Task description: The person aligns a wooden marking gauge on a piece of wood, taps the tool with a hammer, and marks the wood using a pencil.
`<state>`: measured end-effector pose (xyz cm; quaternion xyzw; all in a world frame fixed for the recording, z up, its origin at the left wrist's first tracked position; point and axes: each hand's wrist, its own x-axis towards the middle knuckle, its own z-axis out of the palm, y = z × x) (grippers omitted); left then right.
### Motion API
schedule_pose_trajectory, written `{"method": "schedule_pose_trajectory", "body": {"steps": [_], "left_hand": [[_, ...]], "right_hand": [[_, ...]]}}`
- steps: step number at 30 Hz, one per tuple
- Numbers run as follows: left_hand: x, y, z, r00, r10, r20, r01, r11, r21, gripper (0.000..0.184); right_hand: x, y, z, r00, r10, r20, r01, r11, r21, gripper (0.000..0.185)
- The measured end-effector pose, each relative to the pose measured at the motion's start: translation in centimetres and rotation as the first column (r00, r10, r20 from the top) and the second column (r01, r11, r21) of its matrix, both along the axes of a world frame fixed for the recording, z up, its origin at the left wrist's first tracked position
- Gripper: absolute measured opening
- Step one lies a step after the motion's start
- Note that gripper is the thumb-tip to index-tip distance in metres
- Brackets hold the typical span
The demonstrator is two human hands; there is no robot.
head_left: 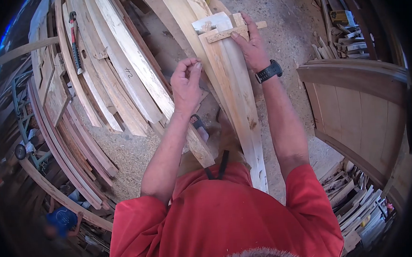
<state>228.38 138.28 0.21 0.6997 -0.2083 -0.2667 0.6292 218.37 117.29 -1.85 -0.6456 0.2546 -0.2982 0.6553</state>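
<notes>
My right hand [254, 48], with a black watch on its wrist, grips a small wooden crosspiece [220, 34] that lies across a long pale board [234, 81]. Thumb and fingers close on it from the right, near a short wooden block. Beside the crosspiece is a shiny, flat metal-looking plate [210, 22]; whether they are joined I cannot tell. Left of the board, my left hand [187, 83] hovers with fingers curled and thumb against the index finger. Anything pinched there is too small to make out.
Long planks [120, 54] lean at the left, with a red and black hammer-like tool [75, 42] on them. A panelled wooden piece [352, 108] stands at the right. Offcuts [356, 209] are piled at lower right. A person in blue [63, 220] is at lower left.
</notes>
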Motion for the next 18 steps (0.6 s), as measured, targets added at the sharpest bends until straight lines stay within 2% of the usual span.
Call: {"method": "schedule_pose_trajectory", "body": {"steps": [5,11,14,18], "left_hand": [[0.2,-0.8,-0.3,1.000,0.004,0.001,-0.004,1.000,0.003,0.014],[0.7,-2.0,-0.9,0.999,0.012,0.033,-0.013,1.000,0.011,0.014],[0.9,-2.4,-0.4,0.999,0.025,0.037,-0.025,1.000,0.006,0.014],[1.5,-3.0,-0.6,0.997,0.072,0.030,-0.071,0.997,-0.011,0.015]], "right_hand": [[-0.2,-0.2,-1.7,0.999,-0.023,-0.025,0.023,1.000,-0.012,0.069],[-0.4,0.8,-0.5,0.999,-0.042,-0.025,0.043,0.999,0.014,0.074],[-0.1,1.2,-0.1,0.997,-0.069,0.028,0.066,0.994,0.087,0.076],[-0.2,1.0,-0.7,0.997,-0.078,0.005,0.078,0.997,-0.019,0.077]]}}
